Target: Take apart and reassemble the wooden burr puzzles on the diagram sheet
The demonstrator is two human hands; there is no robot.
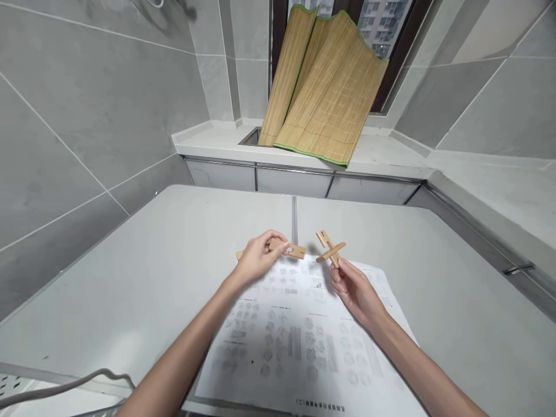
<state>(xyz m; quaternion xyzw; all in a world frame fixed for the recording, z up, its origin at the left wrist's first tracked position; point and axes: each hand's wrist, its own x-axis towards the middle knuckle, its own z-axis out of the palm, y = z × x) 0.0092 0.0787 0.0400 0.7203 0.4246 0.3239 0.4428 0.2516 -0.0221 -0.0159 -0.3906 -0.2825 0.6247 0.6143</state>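
My left hand is closed on a flat wooden puzzle piece that has a slot in it and points to the right. Another bit of wood shows just left of this hand; whether it lies on the table or belongs to the held piece I cannot tell. Two crossed wooden puzzle pieces, one set across the other, are pinched at their lower end by my right hand. Both hands are above the far edge of a large printed sheet with rows of small diagrams.
The sheet lies on a pale table with a seam down its far half. Behind stands a counter with a bamboo mat leaning against the window. A grey cable runs at the lower left, by a white perforated rack.
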